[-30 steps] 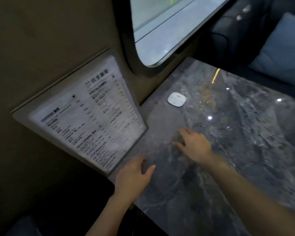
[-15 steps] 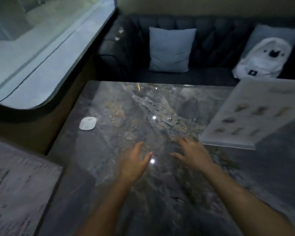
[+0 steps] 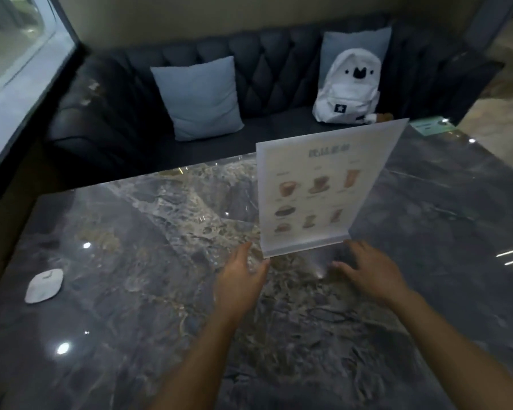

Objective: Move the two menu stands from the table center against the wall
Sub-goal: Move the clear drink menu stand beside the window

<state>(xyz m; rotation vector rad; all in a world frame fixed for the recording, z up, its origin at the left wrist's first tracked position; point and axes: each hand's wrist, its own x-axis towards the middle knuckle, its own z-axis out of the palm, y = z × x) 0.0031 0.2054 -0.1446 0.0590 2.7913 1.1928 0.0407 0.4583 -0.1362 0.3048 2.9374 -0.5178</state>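
Both hands empty & spread, left hand (image 3: 241, 279) and right hand (image 3: 370, 269) flanking menu stand (image 3: 320, 190) mid-frame; tall, top-heavy, so a one-sided nudge at base could tip it.

A glossy dark marble tabletop (image 3: 131, 335) with pale veining carries an upright menu stand (image 3: 317, 196) near its middle, printed with pictures of drinks. A small white rounded pad (image 3: 44, 285) lies near the left edge, and a green card (image 3: 433, 126) lies at the far right corner.
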